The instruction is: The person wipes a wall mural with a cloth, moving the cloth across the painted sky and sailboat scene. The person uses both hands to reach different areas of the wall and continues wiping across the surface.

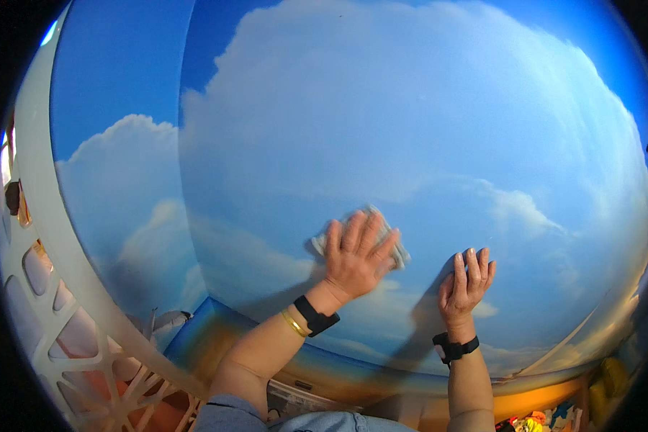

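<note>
A pale folded cloth (402,251) lies flat against a wall covered with a blue sky and cloud picture (324,135). My left hand (356,248) presses on the cloth with its fingers spread, and the cloth's edges stick out around them. To the right and a little lower, my right hand (467,283) is raised at the wall with its fingers somewhat apart and nothing in it. Each wrist wears a black strap device, and a gold bangle sits on the left forearm.
At the left stands a white lattice panel (105,345) with rounded openings. Below the wall picture runs a brown and blue ledge (221,335). Colourful items (532,421) lie at the bottom right, near a yellowish object (610,378).
</note>
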A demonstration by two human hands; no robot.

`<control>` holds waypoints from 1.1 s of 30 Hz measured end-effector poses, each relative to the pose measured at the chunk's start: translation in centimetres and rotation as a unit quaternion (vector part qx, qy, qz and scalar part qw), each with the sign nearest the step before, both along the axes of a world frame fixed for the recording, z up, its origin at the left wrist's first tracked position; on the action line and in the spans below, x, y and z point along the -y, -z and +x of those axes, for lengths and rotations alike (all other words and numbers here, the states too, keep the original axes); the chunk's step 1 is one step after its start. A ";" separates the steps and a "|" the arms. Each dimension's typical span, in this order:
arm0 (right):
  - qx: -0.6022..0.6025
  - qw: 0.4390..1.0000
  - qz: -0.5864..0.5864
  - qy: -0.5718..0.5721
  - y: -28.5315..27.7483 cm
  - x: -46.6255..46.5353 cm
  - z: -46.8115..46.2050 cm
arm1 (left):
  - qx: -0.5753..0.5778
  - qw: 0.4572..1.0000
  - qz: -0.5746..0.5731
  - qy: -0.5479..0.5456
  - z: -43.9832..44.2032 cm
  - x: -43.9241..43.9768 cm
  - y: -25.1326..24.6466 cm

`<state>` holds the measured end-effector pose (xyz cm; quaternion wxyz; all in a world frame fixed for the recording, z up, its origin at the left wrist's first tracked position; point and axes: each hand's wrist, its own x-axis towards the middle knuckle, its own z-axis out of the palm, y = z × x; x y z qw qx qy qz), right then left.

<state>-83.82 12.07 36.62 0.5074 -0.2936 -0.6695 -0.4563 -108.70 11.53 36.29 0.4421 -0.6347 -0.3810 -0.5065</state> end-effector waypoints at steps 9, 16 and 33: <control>0.009 1.000 -0.006 0.001 0.1 -0.3 0.1 | -0.064 0.998 0.006 0.021 -1.3 -1.0 -5.9; 0.008 1.000 -0.004 -0.005 0.2 -0.7 -0.1 | 0.080 0.996 0.024 -0.037 -4.3 -1.3 -7.4; 0.010 1.000 0.004 -0.011 0.2 -1.1 -0.2 | -0.150 0.989 -0.016 0.004 -3.9 -1.6 7.3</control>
